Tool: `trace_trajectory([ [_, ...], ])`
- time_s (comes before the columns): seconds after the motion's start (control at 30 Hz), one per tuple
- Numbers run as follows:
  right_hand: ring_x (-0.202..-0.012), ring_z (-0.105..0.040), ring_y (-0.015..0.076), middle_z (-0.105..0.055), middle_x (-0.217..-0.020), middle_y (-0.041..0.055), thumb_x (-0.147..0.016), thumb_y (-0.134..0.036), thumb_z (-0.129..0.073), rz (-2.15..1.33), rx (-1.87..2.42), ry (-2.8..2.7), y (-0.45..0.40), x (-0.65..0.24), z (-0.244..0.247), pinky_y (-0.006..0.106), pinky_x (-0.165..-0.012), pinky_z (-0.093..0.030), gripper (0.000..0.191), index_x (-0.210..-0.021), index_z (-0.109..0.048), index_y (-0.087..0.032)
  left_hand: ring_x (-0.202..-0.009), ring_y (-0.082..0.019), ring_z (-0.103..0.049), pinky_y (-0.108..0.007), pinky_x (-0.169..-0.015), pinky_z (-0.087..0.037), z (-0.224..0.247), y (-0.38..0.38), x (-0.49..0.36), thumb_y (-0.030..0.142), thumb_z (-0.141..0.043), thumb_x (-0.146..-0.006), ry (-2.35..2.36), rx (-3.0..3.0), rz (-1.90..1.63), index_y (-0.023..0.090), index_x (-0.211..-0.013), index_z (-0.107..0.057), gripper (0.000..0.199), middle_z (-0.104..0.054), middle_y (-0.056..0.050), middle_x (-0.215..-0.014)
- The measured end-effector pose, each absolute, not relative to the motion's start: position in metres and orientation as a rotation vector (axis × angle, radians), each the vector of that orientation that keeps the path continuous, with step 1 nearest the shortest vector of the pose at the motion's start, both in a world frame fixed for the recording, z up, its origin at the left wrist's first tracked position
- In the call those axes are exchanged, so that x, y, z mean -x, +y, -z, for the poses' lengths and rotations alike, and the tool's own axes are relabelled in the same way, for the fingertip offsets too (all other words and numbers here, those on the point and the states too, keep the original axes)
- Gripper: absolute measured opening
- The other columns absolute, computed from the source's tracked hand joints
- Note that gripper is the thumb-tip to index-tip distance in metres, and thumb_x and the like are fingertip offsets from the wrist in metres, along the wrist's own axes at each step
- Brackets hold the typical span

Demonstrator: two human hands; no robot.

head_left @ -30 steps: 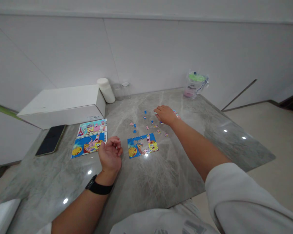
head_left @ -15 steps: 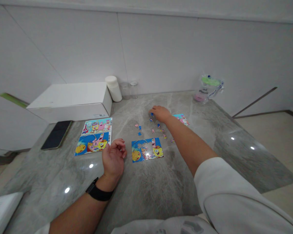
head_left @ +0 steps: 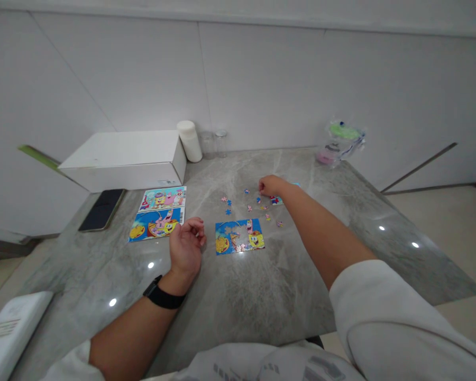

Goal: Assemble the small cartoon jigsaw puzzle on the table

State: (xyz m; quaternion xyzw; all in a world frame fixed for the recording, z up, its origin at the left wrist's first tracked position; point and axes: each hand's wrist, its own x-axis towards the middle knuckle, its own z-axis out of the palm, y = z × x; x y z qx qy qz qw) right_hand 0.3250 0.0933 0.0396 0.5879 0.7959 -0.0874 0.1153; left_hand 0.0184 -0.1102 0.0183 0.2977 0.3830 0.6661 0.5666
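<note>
A partly assembled jigsaw (head_left: 256, 240) lies on the grey marble table, with a gap at its centre and top. Several loose pieces (head_left: 228, 211) are scattered behind it. My right hand (head_left: 270, 185) is behind these pieces, its fingers pinched together and turned down; what they hold, if anything, is too small to see. Partly under my right forearm lies another colourful puzzle or card (head_left: 276, 200). My left hand (head_left: 187, 246) rests palm up on the table, left of the jigsaw, fingers loosely curled and apart, holding nothing. Beyond its fingertips lies a printed picture sheet (head_left: 158, 214).
A black phone (head_left: 102, 210) lies at the left, near a white box (head_left: 122, 161). A white bottle (head_left: 190, 142) and two glass jars (head_left: 220, 144) stand by the wall. At the back right is a plastic bag (head_left: 339, 145); a white package (head_left: 18, 330) sits front left.
My right hand has moved right, away from the blue piece at its fingertips, and its fingers have drawn together. The view has shifted slightly. My left hand keeps its place beside the jigsaw.
</note>
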Motion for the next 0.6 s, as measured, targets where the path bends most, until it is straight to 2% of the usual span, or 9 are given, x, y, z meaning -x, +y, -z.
trace_trajectory([
  [0.1,-0.101,-0.074,0.0211,-0.082,-0.115,0.0073,-0.085,-0.028,-0.078,0.272,-1.732,2.349,0.088,-0.324,-0.038,0.024,-0.08,-0.05,0.028,-0.113,-0.082,-0.023,-0.067,-0.012,-0.047,-0.02,-0.046,-0.04,-0.018,-0.111,-0.02,0.062,-0.057,-0.086,0.908,-0.714,-1.575,0.016,-0.074,-0.071,0.05,-0.057,-0.007,-0.098],
  [0.2,-0.098,-0.074,0.0203,-0.082,-0.11,0.0059,-0.085,-0.027,-0.076,0.275,-1.73,2.379,0.083,-0.324,-0.041,0.024,-0.079,-0.049,0.022,-0.106,-0.083,-0.023,-0.066,-0.011,-0.048,-0.019,-0.046,-0.039,-0.019,-0.112,-0.022,0.061,-0.057,-0.087,0.916,-0.747,-1.583,0.016,-0.074,-0.069,0.048,-0.057,-0.006,-0.098],
  [0.37,-0.09,-0.071,0.0197,-0.081,-0.1,0.0061,-0.086,-0.025,-0.07,0.342,-1.92,2.613,0.066,-0.32,-0.05,0.027,-0.078,-0.05,0.016,-0.097,-0.08,-0.021,-0.067,-0.011,-0.048,-0.018,-0.049,-0.038,-0.023,-0.115,-0.024,0.049,-0.067,-0.085,0.959,-0.905,-1.611,0.019,-0.083,-0.066,0.03,-0.055,-0.003,-0.091],
  [0.47,-0.079,-0.068,0.017,-0.078,-0.088,0.0038,-0.084,-0.029,-0.069,0.822,-2.044,2.865,0.042,-0.307,-0.055,0.027,-0.073,-0.05,0.014,-0.092,-0.075,-0.018,-0.068,-0.012,-0.05,-0.019,-0.052,-0.039,-0.028,-0.116,-0.022,0.046,-0.068,-0.084,1.002,-0.96,-1.622,0.02,-0.091,-0.066,0.027,-0.053,-0.001,-0.084],
  [0.6,-0.065,-0.063,0.014,-0.074,-0.08,0.0017,-0.079,-0.041,-0.074,1.874,-1.963,2.79,-0.003,-0.282,-0.058,0.025,-0.059,-0.048,0.025,-0.089,-0.067,-0.02,-0.064,-0.011,-0.048,-0.021,-0.056,-0.041,-0.041,-0.113,-0.027,0.035,-0.069,-0.084,1.127,-1.075,-1.509,0.021,-0.1,-0.062,0.022,-0.054,0.002,-0.081],
])
